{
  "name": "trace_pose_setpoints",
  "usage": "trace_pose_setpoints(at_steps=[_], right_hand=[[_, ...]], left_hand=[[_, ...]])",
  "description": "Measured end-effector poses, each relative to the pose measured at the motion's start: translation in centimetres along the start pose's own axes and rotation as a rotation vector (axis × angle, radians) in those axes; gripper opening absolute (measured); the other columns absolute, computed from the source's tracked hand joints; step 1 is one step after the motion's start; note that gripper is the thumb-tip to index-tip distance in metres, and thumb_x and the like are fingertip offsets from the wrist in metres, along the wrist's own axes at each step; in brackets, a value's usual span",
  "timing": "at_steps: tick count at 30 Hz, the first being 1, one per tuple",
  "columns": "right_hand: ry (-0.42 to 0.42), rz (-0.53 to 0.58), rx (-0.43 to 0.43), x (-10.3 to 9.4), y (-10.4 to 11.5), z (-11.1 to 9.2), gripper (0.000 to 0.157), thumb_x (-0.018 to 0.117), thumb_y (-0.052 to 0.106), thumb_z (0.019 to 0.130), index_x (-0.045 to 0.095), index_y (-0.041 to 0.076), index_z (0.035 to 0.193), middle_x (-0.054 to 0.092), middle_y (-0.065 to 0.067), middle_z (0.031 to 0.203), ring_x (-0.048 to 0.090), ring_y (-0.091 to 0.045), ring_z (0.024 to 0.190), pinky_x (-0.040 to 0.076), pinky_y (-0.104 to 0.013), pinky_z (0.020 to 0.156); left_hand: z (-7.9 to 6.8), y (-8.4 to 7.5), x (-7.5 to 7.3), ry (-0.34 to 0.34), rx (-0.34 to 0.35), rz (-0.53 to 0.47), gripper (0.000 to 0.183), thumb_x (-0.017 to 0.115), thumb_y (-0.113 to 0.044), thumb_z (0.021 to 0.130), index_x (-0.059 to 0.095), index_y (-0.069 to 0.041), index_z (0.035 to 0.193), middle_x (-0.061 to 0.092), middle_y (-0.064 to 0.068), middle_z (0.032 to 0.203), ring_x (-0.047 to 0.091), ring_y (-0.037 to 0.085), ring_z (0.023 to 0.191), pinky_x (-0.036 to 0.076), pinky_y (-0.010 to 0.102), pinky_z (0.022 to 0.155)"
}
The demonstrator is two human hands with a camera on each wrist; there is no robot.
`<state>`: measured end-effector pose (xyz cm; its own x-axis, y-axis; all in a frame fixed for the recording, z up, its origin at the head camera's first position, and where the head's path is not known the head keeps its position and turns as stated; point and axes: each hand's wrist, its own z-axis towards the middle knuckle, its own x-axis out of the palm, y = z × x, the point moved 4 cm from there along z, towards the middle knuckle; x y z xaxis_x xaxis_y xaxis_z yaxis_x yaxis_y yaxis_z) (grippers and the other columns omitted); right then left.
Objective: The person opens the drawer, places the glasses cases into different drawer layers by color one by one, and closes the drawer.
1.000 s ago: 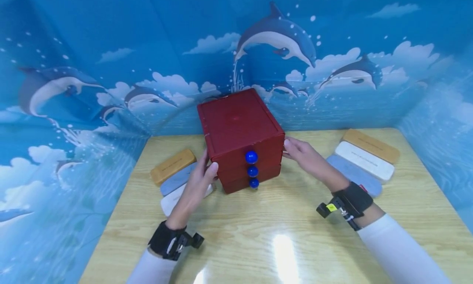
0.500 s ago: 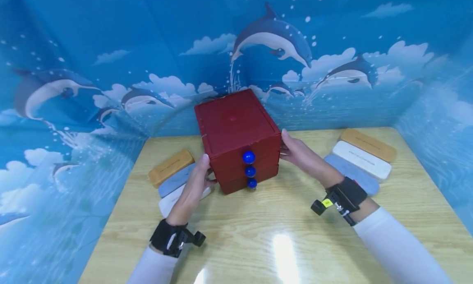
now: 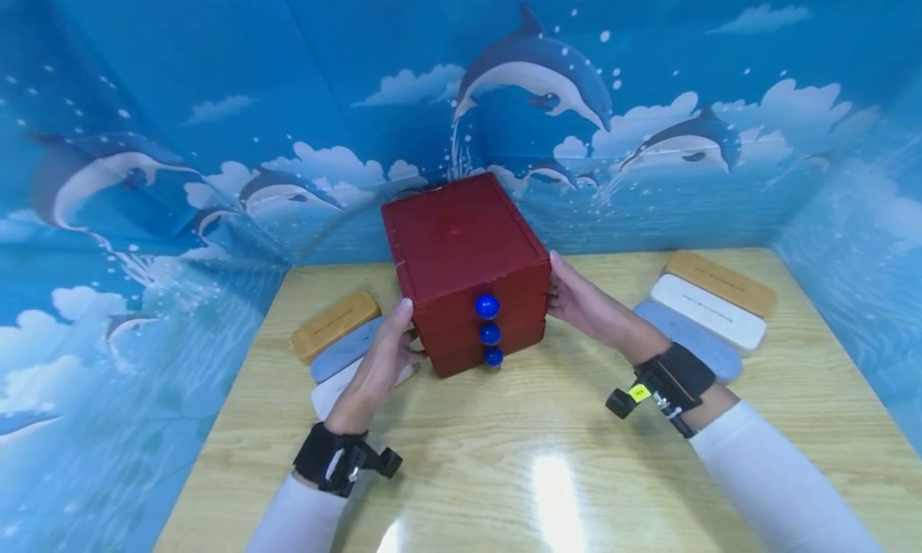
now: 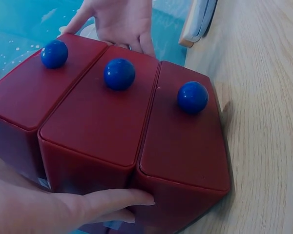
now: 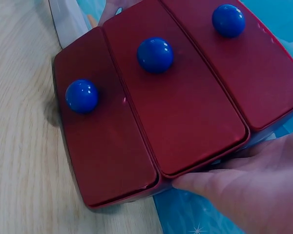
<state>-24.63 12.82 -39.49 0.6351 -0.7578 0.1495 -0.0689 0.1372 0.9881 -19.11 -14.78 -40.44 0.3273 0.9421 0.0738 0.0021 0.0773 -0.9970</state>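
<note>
A dark red drawer box (image 3: 461, 237) with three stacked drawers stands turned slightly on the table, each drawer front bearing a round blue knob (image 3: 487, 306). In the wrist views all three drawers sit closed. My left hand (image 3: 376, 369) lies along the box's left side, thumb up by the front top corner, fingers lower down. On the opposite side, my right hand (image 3: 587, 303) has its thumb at the upper edge and its fingers against the side wall. The left wrist view shows the left fingers (image 4: 112, 202) stretched along the lower drawers' side.
Left of the box lie an orange case (image 3: 334, 326), a blue case (image 3: 344, 350) and a white case (image 3: 334, 390), partly behind the left hand. Another orange case (image 3: 720, 282), white case (image 3: 709, 311) and blue case (image 3: 691, 341) lie at the right. A dolphin-print curtain (image 3: 403, 121) surrounds the table.
Both thumbs have shifted up to the box's upper corners, and the left fingers have moved lower along its side. The box stays in nearly the same spot.
</note>
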Motion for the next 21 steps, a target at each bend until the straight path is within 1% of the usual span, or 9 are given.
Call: trace_pose_setpoints(at_steps=[4, 9, 14, 21], right_hand=[[0.017, 0.03, 0.011, 0.0, 0.3, -0.3, 0.06, 0.021, 0.055, 0.101, 0.025, 0.018, 0.149, 0.03, -0.015, 0.146, 0.033, -0.034, 0.128, 0.026, -0.055, 0.105], [0.04, 0.04, 0.012, 0.0, 0.5, -0.7, 0.058, 0.02, 0.051, 0.103, 0.026, 0.015, 0.148, 0.032, -0.018, 0.144, 0.035, -0.036, 0.127, 0.025, -0.057, 0.105], [0.049, 0.045, 0.01, -0.1, 0.6, -1.2, 0.057, 0.019, 0.049, 0.103, 0.025, 0.015, 0.148, 0.032, -0.02, 0.144, 0.036, -0.037, 0.128, 0.026, -0.058, 0.105], [0.052, 0.052, 0.022, 0.0, 0.7, -2.2, 0.055, 0.021, 0.047, 0.104, 0.023, 0.017, 0.149, 0.031, -0.019, 0.146, 0.035, -0.036, 0.13, 0.025, -0.057, 0.106]], left_hand=[[0.1, -0.1, 0.0, 0.003, -0.009, -0.006, 0.053, 0.035, -0.051, 0.097, 0.039, -0.021, 0.14, 0.045, 0.012, 0.136, 0.042, 0.034, 0.122, 0.042, 0.058, 0.088], [0.1, -0.2, 0.0, 0.006, -0.019, 0.002, 0.051, 0.035, -0.051, 0.097, 0.038, -0.023, 0.14, 0.044, 0.011, 0.137, 0.043, 0.034, 0.122, 0.042, 0.058, 0.088], [0.2, -0.3, 0.2, 0.037, -0.014, -0.004, 0.051, 0.034, -0.049, 0.098, 0.035, -0.023, 0.142, 0.043, 0.013, 0.138, 0.043, 0.035, 0.122, 0.04, 0.059, 0.089], [0.2, -0.3, 0.3, 0.065, -0.023, -0.01, 0.053, 0.035, -0.051, 0.097, 0.032, -0.025, 0.143, 0.042, 0.013, 0.138, 0.042, 0.035, 0.122, 0.04, 0.061, 0.088]])
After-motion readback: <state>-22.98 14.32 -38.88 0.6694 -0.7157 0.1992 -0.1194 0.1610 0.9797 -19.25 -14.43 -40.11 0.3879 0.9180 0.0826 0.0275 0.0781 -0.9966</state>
